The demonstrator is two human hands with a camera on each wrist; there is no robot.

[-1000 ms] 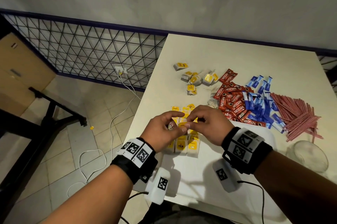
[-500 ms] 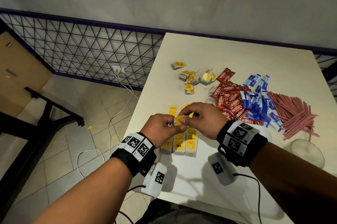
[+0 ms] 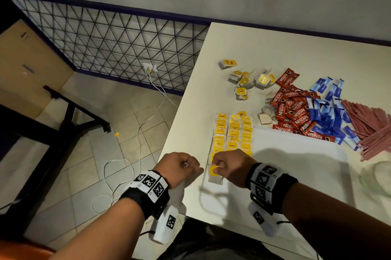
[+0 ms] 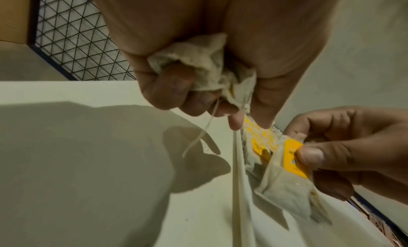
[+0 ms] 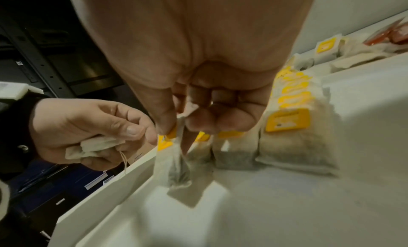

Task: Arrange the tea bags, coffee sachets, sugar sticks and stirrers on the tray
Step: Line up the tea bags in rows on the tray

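The two hands are no longer meeting over the rows of tea bags [image 3: 233, 132]; they are drawing back toward the near end of the white tray [image 3: 296, 175] and separating. The right hand [image 3: 230, 166] is now carrying off a yellow-tagged tea bag [image 3: 214, 173], dangling from its pinch, while the left hand [image 3: 179, 166] is pulling aside, clutching a crumpled tea bag [image 4: 198, 58]. The arranged rows are now showing uncovered.

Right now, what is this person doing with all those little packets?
A person is laying tea bags in rows on a white tray. The right hand pinches a tea bag by its yellow tag above the tray's near-left corner; the left hand grips another, crumpled tea bag. Coffee sachets, sugar sticks and stirrers lie piled beyond.
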